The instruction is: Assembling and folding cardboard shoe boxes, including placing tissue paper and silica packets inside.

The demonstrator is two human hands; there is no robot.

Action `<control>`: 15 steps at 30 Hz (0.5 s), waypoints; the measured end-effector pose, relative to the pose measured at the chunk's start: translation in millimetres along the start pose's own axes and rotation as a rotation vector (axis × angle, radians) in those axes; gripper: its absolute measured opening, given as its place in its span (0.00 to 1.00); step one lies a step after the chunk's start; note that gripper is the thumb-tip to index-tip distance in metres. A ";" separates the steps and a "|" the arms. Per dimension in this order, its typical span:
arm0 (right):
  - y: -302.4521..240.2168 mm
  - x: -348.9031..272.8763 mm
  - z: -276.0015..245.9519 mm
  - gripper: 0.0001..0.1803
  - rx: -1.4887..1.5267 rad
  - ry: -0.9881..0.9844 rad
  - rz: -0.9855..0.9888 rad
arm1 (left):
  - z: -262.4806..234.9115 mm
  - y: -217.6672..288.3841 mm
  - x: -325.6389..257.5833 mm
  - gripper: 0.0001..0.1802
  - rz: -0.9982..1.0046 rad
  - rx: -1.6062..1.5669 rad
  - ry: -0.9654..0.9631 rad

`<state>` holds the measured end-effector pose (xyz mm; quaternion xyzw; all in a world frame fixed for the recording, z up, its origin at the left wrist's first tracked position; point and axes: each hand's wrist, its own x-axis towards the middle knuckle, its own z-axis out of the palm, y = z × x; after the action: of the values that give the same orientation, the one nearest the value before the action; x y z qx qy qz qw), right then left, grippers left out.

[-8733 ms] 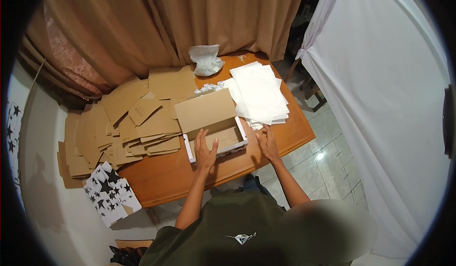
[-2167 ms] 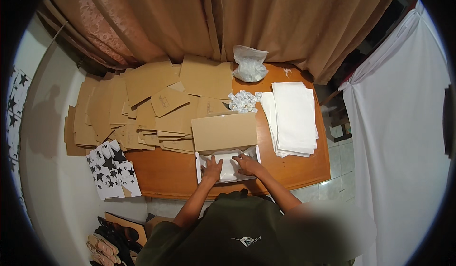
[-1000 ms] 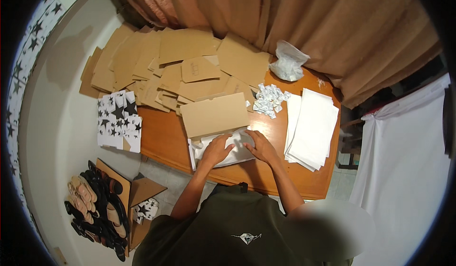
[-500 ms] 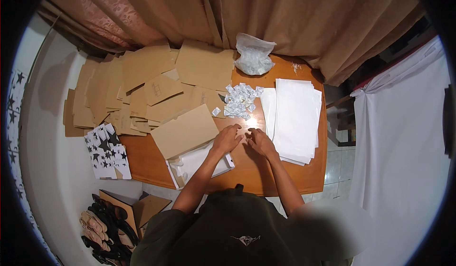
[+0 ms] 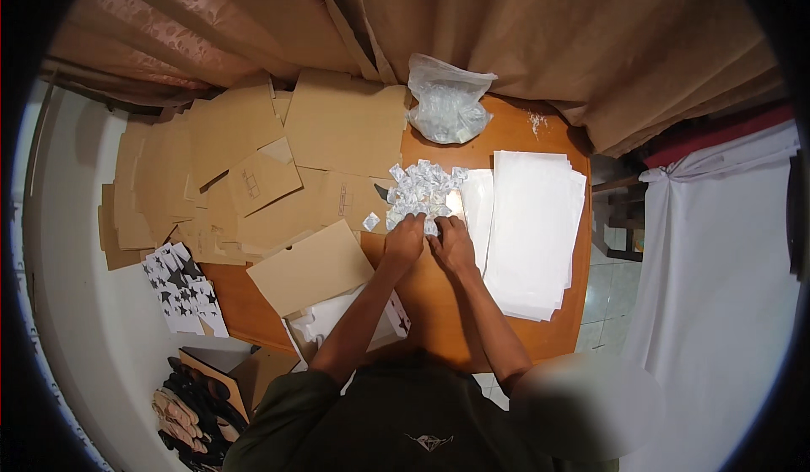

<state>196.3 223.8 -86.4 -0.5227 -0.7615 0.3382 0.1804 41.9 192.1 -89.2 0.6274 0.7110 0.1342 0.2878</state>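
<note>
A heap of small white sachets (image 5: 422, 187) lies in the middle of the wooden table. At its near edge, my left hand (image 5: 405, 241) has its fingers curled down among the sachets. My right hand (image 5: 454, 244) is beside it, fingers bent inward at the same edge. Both are closed, but what sits between the fingertips is hidden. One loose sachet (image 5: 370, 221) rests apart, left of the heap. Under my left forearm is an open white box (image 5: 325, 313) with a star pattern on its outer side; its brown cardboard lid panel (image 5: 310, 268) stands tilted behind it.
Flat brown cardboard pieces (image 5: 236, 143) cover the table's left and back. White paper sheets (image 5: 536, 227) are stacked on the right. A clear plastic bag (image 5: 451, 105) stands at the back by the brown curtain (image 5: 540, 42). Star-patterned white pieces (image 5: 181, 291) and shoes (image 5: 190, 409) are at left.
Both hands have moved forward from the bare wood to the near edge of the sachet heap, and their fingers have closed. The whole view has shifted slightly.
</note>
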 end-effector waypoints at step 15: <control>-6.6 -10.6 20.2 0.15 -0.022 0.124 0.012 | 12.9 0.2 7.3 0.10 0.001 0.028 0.004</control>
<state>183.2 205.9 -95.2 -0.5492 -0.7494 0.2977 0.2194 49.2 197.0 -101.2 0.6313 0.7131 0.1256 0.2777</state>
